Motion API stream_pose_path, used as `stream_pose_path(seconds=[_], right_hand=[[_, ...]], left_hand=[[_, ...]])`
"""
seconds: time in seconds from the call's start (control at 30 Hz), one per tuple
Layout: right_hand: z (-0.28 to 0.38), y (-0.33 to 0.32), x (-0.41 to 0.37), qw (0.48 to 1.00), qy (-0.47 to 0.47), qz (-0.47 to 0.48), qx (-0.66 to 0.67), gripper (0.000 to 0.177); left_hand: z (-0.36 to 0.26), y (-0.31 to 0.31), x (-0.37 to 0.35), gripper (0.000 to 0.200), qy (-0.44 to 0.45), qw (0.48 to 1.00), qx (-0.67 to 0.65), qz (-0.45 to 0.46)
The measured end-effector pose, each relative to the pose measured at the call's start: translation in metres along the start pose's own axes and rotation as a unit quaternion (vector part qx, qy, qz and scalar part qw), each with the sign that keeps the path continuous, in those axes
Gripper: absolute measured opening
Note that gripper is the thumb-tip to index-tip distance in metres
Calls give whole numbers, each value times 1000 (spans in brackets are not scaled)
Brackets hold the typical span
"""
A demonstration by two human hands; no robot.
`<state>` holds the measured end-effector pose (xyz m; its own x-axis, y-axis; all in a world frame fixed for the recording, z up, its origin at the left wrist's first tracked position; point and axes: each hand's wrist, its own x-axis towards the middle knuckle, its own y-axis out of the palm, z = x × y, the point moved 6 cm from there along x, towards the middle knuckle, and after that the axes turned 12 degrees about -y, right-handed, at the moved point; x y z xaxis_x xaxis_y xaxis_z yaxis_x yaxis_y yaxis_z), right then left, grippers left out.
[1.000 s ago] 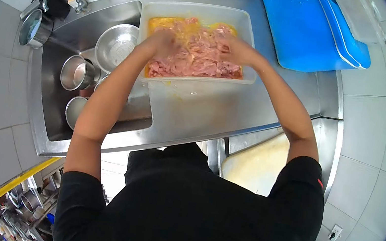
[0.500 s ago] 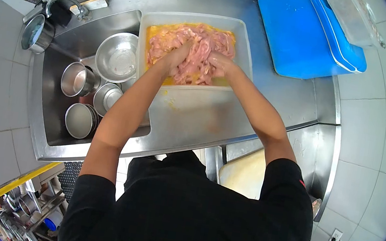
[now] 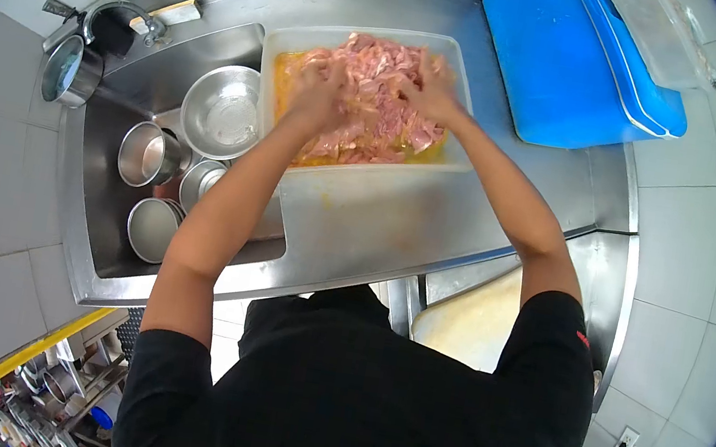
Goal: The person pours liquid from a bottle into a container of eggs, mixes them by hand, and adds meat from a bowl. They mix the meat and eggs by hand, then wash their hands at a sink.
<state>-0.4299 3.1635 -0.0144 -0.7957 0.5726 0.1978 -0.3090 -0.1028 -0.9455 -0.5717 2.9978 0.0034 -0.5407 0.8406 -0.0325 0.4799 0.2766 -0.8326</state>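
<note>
Raw sliced meat [image 3: 380, 79] lies heaped in a wide translucent plastic tub [image 3: 461, 100] on the steel counter, with yellow-orange liquid around it. My left hand [image 3: 319, 97] is over the left part of the heap, its fingers spread and blurred by motion. On the right part of the meat is my right hand [image 3: 433, 91], fingers apart and also slightly blurred. Neither hand shows a grip on a piece. The fingertips partly merge with the meat, so exact contact is hard to see.
Left of the tub, a steel sink [image 3: 96, 212] holds several metal bowls and pots [image 3: 222, 111]. A faucet [image 3: 122, 6] and another pot [image 3: 72, 72] are at its back left. A blue cooler [image 3: 575, 71] stands at the back right. The counter edge [image 3: 351, 271] runs before my body.
My hands have come up out of the meat and moved apart, the left leftward, the right up and rightward. The fingers have opened, and the heap is more spread. The view has shifted slightly.
</note>
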Motion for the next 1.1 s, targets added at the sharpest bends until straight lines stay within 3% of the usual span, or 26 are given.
stream_pose_path(seconds=[0.03,0.1,0.13,0.17,0.2,0.23,0.27,0.3,0.33,0.37,0.4,0.43,0.47,0.5,0.57,0.6,0.63,0.7,0.77,0.83,0.9,0.93,0.97,1.0,1.03,1.1], right_hand=[[5,12,-1,997,2,7,-78,77],[16,22,1,997,-9,14,-76,81],[27,39,4,978,-14,199,-57,82],[44,48,0,956,-16,290,-47,82],[59,56,-6,925,-19,378,-34,82],[70,55,-10,936,98,325,89,79],[77,50,-14,931,154,294,151,77],[84,44,-17,921,208,255,211,76],[102,38,-24,850,239,211,419,74],[116,35,-26,737,258,156,605,73],[117,46,-30,574,341,199,717,66],[105,63,-29,573,339,201,718,66],[88,77,-12,704,159,124,681,65],[69,84,-11,717,191,144,654,59],[32,97,-11,734,255,188,601,51],[17,74,-13,758,270,198,559,47],[-5,54,2,907,142,187,348,46],[-20,30,17,980,2,166,107,46],[-22,1,25,992,-17,40,120,47],[-7,12,34,994,-54,83,49,48],[13,37,43,987,-96,125,-19,48],[21,52,46,985,-100,105,89,43],[26,66,45,972,-98,87,197,38],[35,77,41,895,-16,178,408,38],[38,82,40,895,-16,175,409,38],[44,91,35,768,81,160,615,35]], left_hand=[[6,3,-6,87,-3,995,82,-58],[17,10,-14,83,-38,966,225,-120],[27,19,-10,80,-50,958,256,-122],[36,27,-5,78,-63,948,287,-123],[52,52,11,74,-43,992,115,9],[48,52,15,72,-26,997,29,70],[45,52,18,70,-17,989,-59,135],[22,24,9,60,-2,981,-140,136],[4,2,1,51,9,965,-220,139],[-7,-10,3,51,7,966,-218,139],[-21,-20,8,50,40,972,-192,133],[-29,-24,15,48,73,976,-164,126],[-34,-19,20,50,148,962,-180,142],[-30,-14,23,50,149,963,-178,137],[-20,2,25,57,141,984,59,95],[-23,-5,10,77,90,975,155,129],[-18,2,1,77,89,975,154,129],[0,19,-7,85,79,977,193,42],[4,32,-7,87,52,976,207,37],[-1,38,-3,89,23,974,223,27],[4,52,6,87,-39,958,252,133],[12,57,13,87,-45,958,253,130],[16,60,17,81,-56,984,128,109],[15,53,18,75,-63,995,2,84],[16,50,17,75,-61,995,4,83],[-3,22,13,60,79,948,-301,71]])
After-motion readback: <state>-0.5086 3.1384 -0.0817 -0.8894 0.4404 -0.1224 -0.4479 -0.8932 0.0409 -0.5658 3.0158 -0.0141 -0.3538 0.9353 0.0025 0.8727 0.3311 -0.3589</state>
